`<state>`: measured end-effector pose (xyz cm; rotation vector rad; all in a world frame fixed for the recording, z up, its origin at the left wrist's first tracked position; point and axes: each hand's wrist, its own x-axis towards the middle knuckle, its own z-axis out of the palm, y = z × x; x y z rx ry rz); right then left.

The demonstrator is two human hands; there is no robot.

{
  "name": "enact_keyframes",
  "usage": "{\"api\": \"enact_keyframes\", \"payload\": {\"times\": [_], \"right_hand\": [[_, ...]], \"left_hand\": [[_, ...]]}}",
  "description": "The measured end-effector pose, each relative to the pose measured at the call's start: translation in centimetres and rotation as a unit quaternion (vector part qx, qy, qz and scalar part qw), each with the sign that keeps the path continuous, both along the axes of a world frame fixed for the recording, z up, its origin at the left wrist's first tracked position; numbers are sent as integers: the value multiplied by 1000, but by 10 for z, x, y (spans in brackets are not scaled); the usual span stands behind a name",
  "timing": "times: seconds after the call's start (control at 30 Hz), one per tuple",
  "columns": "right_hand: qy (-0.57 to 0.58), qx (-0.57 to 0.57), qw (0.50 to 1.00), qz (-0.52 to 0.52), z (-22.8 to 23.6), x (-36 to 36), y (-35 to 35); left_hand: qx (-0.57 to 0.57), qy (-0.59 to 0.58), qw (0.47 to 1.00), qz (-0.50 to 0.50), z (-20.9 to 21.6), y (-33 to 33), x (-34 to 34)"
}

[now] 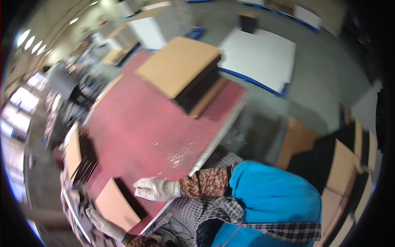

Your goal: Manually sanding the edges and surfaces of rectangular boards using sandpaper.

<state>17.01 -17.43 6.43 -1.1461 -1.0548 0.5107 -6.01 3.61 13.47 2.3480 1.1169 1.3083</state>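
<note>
**Because the faces look smooth, take it by the edges**

Across the middle of the frame I see the red, ribbed table (135,131), reaching from the lower left toward the upper centre. On it, above the centre of the frame, stands a tall stack of boards (181,64) with a tan top and dark sides. Smaller is the board pile (117,206) I am concerned with, at the lower left of the frame, tan on top with a dark side facing right; blur keeps me from counting its layers. I judge it stiff, like dense cardboard, modest in weight, and sturdy except at corners that could dent. Its layers may slip over one another, so I would take hold at the two opposite long edges, low down, squeezing evenly to keep them square.

The right hand (158,189), in a pale glove, lies just beside the dark side, fingers stretched out and together, with nothing visible in them; I can't make out whether the tips touch. The left hand (104,224), gloved too, lies along the pile's lower-left edge, fingers long and straight; it seems to grasp nothing, though contact with the edge is unclear to me.
</note>
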Motion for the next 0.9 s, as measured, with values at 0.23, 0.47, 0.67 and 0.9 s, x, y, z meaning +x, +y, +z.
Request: {"api": "enact_keyframes", "payload": {"times": [0.23, 0.47, 0.67, 0.9], "right_hand": [[-107, 133, 833, -526, 119, 224, -198], [206, 33, 895, -395, 70, 366, -242], [64, -153, 870, -465, 94, 361, -195], [-80, -167, 872, -453, 81, 388, -179]], "left_hand": [[-528, -251, 714, -386, 9, -82, 235], [-697, -109, 565, -427, 11, -191, 417], [-551, -1, 688, -473, -1, -160, 425], [-591, -55, 659, -463, -13, -151, 438]]}}
